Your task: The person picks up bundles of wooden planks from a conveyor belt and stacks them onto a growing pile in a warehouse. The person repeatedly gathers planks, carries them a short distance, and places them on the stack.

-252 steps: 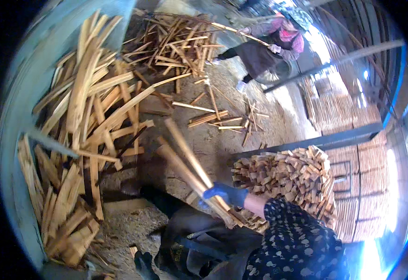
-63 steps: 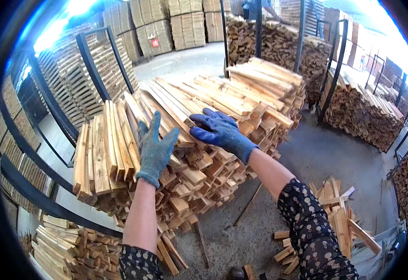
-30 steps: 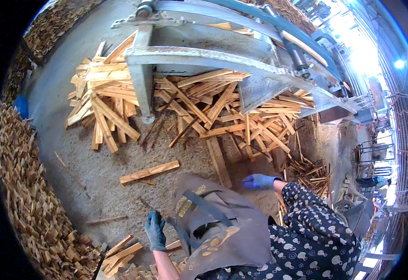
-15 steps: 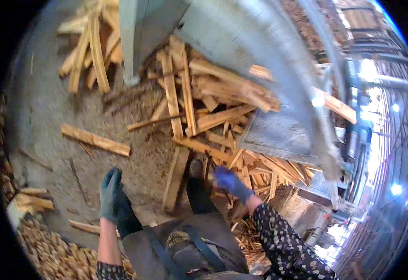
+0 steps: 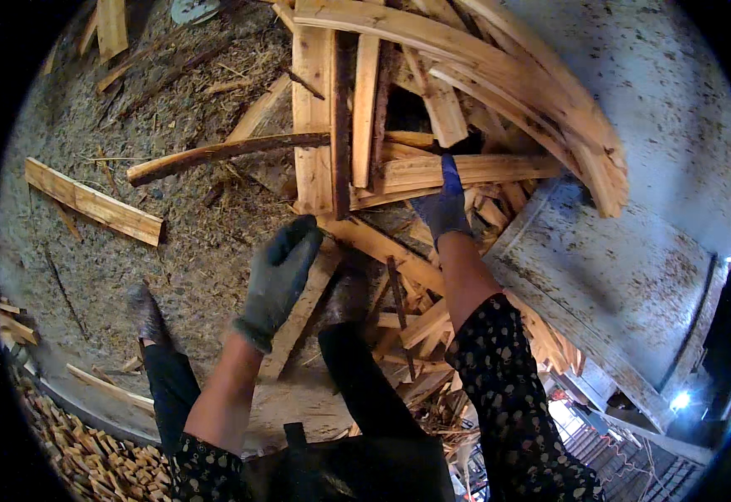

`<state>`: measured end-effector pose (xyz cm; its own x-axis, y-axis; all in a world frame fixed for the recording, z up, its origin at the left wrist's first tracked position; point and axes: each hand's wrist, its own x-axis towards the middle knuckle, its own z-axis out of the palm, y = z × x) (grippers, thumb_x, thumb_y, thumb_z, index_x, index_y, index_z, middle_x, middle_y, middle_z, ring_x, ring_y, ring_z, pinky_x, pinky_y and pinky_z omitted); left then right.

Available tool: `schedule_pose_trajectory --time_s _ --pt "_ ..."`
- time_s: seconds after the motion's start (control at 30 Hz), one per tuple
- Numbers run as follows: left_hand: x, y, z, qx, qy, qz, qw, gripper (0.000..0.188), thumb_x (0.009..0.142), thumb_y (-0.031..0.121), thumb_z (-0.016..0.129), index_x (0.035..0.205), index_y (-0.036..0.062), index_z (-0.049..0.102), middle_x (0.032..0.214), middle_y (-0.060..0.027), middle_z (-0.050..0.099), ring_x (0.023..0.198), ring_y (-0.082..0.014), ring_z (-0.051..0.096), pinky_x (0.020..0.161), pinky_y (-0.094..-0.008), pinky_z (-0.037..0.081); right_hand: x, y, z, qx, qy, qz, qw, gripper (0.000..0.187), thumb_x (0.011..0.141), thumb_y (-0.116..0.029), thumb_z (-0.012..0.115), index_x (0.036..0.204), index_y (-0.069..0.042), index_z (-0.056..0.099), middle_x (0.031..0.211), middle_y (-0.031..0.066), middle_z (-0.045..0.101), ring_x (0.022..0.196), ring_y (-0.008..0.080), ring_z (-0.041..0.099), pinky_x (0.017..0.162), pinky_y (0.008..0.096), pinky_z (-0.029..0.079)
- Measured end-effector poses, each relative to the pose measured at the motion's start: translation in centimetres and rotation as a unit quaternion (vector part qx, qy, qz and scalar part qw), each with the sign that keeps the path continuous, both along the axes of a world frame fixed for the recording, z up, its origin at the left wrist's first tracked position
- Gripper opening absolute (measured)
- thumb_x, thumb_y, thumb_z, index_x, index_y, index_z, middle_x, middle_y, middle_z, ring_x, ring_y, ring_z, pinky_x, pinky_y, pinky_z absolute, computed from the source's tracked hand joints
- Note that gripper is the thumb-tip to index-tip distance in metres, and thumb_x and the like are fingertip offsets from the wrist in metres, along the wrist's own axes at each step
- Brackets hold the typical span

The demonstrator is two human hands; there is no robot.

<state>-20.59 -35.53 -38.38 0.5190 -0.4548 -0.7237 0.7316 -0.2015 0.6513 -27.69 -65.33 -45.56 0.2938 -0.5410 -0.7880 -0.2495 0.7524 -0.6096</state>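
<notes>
Floor (image 5: pixel 202 230): grey-brown, strewn with chips. Pile (image 5: pixel 445 92): pale wood lying crosswise on the floor. Broad board (image 5: pixel 313 138): flat, straight-edged, yellow-tan. Plank (image 5: pixel 508 170): pale, grain running lengthwise, set within the pile. Left hand (image 5: pixel 282 272): gloved, fingers partly curled near the broad board's lower end; grip cannot be told. Right hand (image 5: pixel 445 207): gloved, at the plank; fingers partly hidden, grip cannot be told.
</notes>
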Motion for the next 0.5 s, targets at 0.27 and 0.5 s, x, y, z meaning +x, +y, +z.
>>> schedule_pose_trajectory --time_s 0.27,0.5 --pt "-0.5 4.5 5.8 0.055 0.019 0.070 0.996 0.036 0.093 0.012 0.055 0.126 -0.0022 0.051 0.123 -0.0098 0.057 0.110 -0.0147 0.053 0.096 -0.0285 0.042 -2.4 6.0 5.7 -0.006 -0.030 0.024 0.999 0.045 0.089 -0.031 0.057 0.126 -0.006 0.050 0.120 0.0088 0.055 0.112 0.0226 0.052 0.098 0.0374 0.041" --pt "-0.5 5.9 10.3 -0.157 0.167 -0.030 0.973 0.086 0.075 0.010 0.075 0.145 0.0039 0.025 0.143 -0.0113 0.037 0.132 -0.0213 0.034 0.107 -0.0350 0.030 -6.9 19.8 20.8 0.050 0.136 0.061 0.988 0.052 0.083 -0.028 0.066 0.126 -0.003 0.048 0.115 0.0103 0.057 0.104 0.0225 0.057 0.092 0.0377 0.045"
